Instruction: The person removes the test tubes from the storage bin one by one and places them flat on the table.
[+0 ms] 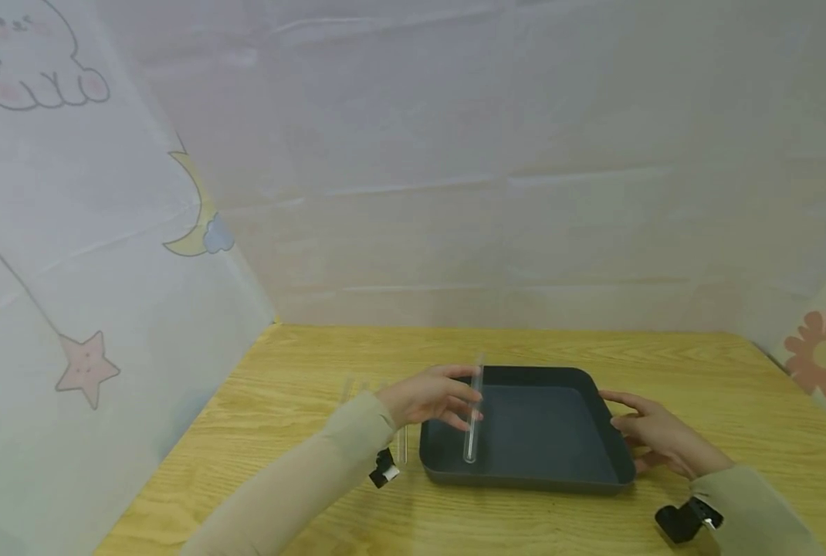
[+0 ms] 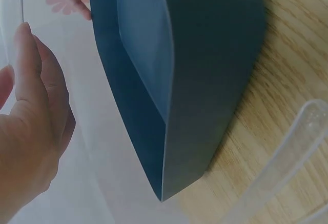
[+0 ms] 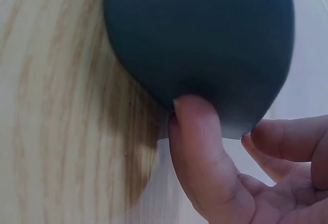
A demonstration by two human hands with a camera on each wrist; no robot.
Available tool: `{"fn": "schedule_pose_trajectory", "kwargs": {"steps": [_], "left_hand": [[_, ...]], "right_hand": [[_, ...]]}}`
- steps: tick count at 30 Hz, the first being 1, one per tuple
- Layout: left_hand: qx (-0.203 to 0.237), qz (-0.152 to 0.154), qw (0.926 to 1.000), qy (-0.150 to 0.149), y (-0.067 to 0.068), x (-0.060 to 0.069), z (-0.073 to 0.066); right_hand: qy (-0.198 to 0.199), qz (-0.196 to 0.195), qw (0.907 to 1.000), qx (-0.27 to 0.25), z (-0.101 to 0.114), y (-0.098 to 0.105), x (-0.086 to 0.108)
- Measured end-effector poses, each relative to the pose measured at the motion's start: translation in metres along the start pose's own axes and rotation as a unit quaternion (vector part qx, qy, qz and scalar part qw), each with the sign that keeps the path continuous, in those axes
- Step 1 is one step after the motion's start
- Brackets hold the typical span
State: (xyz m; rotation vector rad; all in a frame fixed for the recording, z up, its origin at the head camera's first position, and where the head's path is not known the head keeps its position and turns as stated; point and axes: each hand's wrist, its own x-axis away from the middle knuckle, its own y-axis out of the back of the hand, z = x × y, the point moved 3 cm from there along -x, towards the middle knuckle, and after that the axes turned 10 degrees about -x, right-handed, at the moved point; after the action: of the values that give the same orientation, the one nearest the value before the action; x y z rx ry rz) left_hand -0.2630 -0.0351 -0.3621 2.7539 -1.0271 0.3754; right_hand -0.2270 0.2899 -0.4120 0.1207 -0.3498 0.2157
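My left hand (image 1: 430, 398) holds a clear glass test tube (image 1: 475, 432) between thumb and fingers. The tube stands nearly upright over the left part of a dark blue-grey rectangular tray (image 1: 545, 483), rounded end down. In the left wrist view that tube is only partly seen at the top left edge. On the right, my right hand (image 1: 663, 436) touches the tray's outer side with its fingers spread. In the right wrist view the thumb (image 3: 197, 131) lies against the outer wall, and another finger meets the rim.
More clear tubes (image 1: 402, 444) lie on the wooden table (image 1: 302, 494) left of the tray, partly hidden behind the left forearm. One tube (image 2: 287, 152) shows its rounded end in the left wrist view. A pale printed cloth (image 1: 455, 193) hangs behind and beside the table.
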Motion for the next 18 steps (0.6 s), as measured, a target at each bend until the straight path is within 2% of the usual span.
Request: {"fn": "schedule_pose_trajectory", "kwargs": {"steps": [18], "left_hand": [[0.000, -0.012, 0.9999, 0.004, 0.017, 0.019, 0.010]], "right_hand": [[0.002, 0.000, 1.0000, 0.008, 0.002, 0.001, -0.002]]}}
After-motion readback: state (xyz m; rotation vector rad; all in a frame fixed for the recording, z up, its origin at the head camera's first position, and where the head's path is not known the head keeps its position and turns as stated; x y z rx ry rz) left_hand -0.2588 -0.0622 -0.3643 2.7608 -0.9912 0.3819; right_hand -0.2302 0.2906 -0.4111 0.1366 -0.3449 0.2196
